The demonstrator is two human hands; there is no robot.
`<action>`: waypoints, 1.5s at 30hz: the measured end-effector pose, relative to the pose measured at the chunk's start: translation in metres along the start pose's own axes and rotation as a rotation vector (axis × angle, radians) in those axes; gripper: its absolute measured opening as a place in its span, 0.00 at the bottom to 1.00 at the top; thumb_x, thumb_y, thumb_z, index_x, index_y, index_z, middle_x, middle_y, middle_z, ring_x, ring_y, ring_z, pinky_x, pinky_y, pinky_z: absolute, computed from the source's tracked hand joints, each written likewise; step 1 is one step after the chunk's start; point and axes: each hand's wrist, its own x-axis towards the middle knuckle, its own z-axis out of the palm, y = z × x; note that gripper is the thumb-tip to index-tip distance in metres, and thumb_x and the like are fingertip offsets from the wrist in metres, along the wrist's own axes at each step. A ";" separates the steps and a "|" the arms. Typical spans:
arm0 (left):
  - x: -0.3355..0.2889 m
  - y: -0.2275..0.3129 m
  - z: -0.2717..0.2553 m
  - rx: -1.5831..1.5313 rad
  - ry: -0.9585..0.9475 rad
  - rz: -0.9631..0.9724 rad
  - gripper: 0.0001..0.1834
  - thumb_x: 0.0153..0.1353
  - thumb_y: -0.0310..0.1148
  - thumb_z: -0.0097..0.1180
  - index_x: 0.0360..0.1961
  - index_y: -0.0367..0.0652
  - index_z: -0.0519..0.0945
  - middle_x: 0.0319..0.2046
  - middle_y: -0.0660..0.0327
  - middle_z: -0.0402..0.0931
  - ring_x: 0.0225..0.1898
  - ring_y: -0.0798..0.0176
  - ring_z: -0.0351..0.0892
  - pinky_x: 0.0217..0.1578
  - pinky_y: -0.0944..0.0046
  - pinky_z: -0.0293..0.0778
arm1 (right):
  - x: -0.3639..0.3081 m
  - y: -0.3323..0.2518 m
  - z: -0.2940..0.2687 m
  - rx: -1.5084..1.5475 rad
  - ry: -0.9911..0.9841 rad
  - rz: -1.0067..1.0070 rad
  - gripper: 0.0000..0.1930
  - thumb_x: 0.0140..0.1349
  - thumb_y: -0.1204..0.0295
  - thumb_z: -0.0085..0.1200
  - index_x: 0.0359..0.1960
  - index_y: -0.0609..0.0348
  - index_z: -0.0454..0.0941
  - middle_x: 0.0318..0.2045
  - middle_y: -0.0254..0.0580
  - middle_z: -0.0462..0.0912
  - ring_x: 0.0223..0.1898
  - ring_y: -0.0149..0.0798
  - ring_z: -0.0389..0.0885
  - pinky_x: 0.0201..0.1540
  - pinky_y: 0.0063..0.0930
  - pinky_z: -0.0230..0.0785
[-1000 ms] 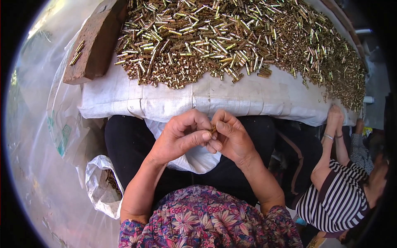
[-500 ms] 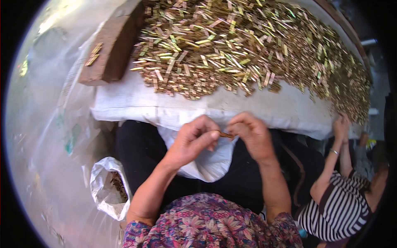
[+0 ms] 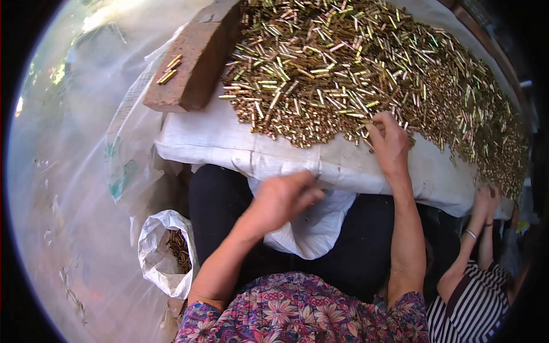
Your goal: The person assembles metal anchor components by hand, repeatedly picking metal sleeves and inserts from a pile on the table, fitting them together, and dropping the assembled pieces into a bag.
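A wide heap of small brass-coloured metal pieces [image 3: 320, 74], slim and rod-like, is spread over a surface covered in white woven sheeting [image 3: 274, 155]. At the heap's near edge is my right hand [image 3: 390, 146], its fingers bent and closed down among the pieces. Whatever they pinch is too small to make out. My left hand [image 3: 283, 200] hangs above my lap, near the white sacking [image 3: 311, 231], with its fingers smeared by motion. Nothing can be made out in it.
A reddish-brown block [image 3: 191, 68] borders the heap on the left, with several metal pieces [image 3: 170, 70] on top. By my left leg stands a white bag [image 3: 153, 251] holding more pieces. At the right, a co-worker's hands [image 3: 487, 197] touch the heap's edge.
My hands were together over my lap, with a small brown piece between them. My right hand has gone forward to the heap; my left has dropped slightly. The view has shifted.
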 end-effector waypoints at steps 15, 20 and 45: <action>0.040 -0.037 -0.028 0.494 0.324 -0.364 0.14 0.58 0.40 0.61 0.35 0.40 0.77 0.32 0.52 0.80 0.33 0.45 0.80 0.34 0.49 0.73 | -0.029 0.019 -0.010 0.218 -0.056 0.116 0.09 0.55 0.77 0.62 0.29 0.62 0.72 0.20 0.32 0.74 0.23 0.25 0.71 0.28 0.23 0.67; 0.045 -0.045 -0.019 0.522 0.371 -0.324 0.12 0.57 0.40 0.61 0.30 0.42 0.76 0.31 0.53 0.80 0.32 0.44 0.80 0.34 0.48 0.73 | -0.038 0.017 -0.020 0.262 -0.009 0.131 0.08 0.55 0.78 0.60 0.29 0.61 0.71 0.20 0.31 0.73 0.22 0.24 0.69 0.27 0.22 0.66; 0.024 -0.013 -0.024 -0.886 0.149 -0.314 0.04 0.59 0.23 0.55 0.36 0.40 0.76 0.29 0.64 0.77 0.27 0.72 0.76 0.32 0.70 0.72 | -0.077 -0.019 -0.041 0.708 -0.314 0.298 0.12 0.63 0.77 0.52 0.48 0.64 0.74 0.30 0.34 0.78 0.31 0.24 0.74 0.38 0.19 0.68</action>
